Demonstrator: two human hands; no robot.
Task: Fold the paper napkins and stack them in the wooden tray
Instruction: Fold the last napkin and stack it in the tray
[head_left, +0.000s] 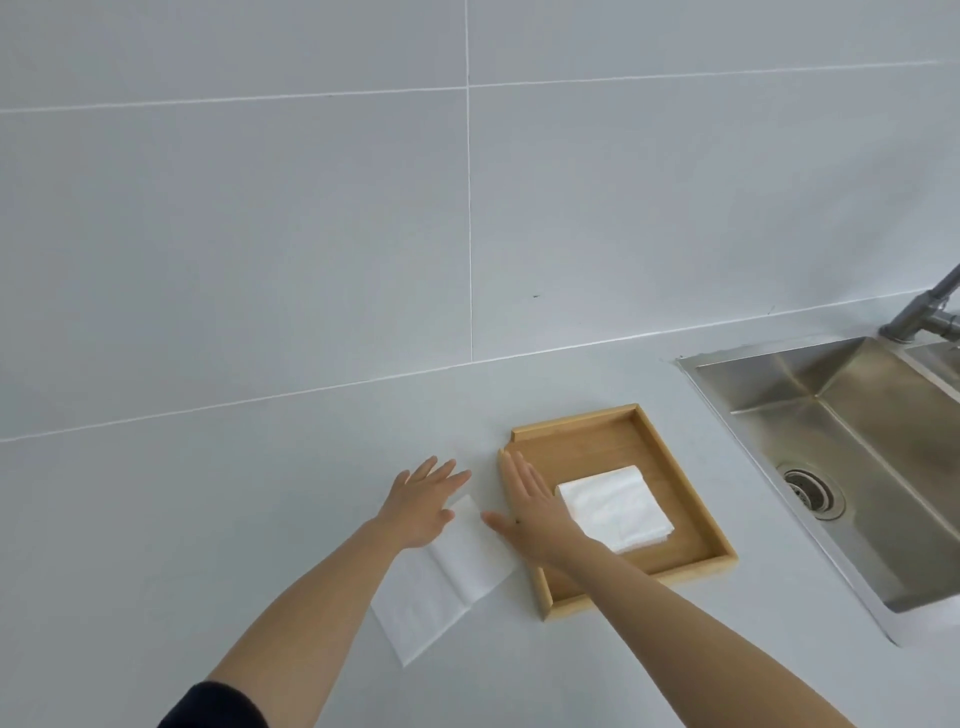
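A white paper napkin (441, 582) lies spread on the pale counter, with a crease down its middle. My left hand (423, 501) rests flat on its far left corner, fingers apart. My right hand (530, 506) is flat with fingers together over the napkin's right edge and the left rim of the wooden tray (696, 499). Inside the tray lies a folded white napkin (613, 506), just right of my right hand. Neither hand grips anything.
A steel sink (852, 457) with a round drain sits to the right of the tray, and a metal faucet (924, 312) stands at its back. A tiled wall rises behind the counter.
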